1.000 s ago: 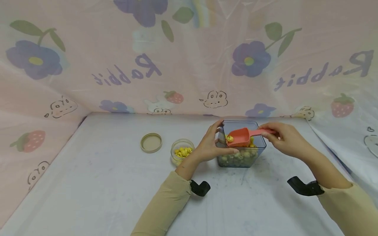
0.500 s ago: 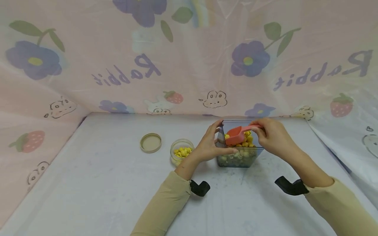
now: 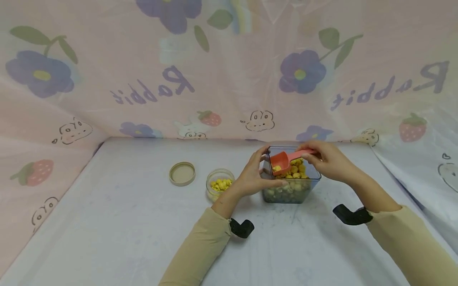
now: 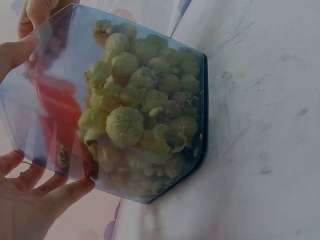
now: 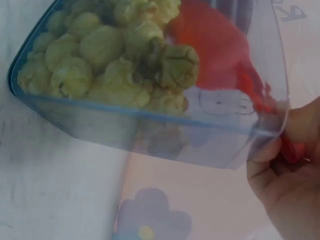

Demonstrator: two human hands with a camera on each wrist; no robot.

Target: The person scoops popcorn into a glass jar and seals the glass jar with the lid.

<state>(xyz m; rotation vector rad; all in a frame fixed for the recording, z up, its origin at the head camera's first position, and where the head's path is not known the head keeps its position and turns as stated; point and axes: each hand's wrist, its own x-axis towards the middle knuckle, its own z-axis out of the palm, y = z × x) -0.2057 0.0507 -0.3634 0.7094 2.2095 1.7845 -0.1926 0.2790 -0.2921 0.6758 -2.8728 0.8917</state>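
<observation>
Steadily enough, the clear container (image 3: 291,198) is gripped by the left hand (image 3: 252,178), whose thumb is laid along the front wall just under the rim, while the other fingers are spread and bent around the left side. That wrist is reached diagonally inward, with the forearm angled up from below. By the right hand (image 3: 329,159), brought in from the right at rim height, the handle of the red scoop (image 3: 280,163) is pinched between thumb and bent fingers, the knuckles turned upward. The scoop is tilted, its bowl lowered inside the container's left part and its handle raised toward the right; a little popcorn (image 3: 295,171) is seen at its lip, and more is piled below. On the white surface (image 3: 125,222), a round jar (image 3: 211,192) is partly covered by the left wrist, with a lid (image 3: 182,173) placed beyond it to the left
</observation>
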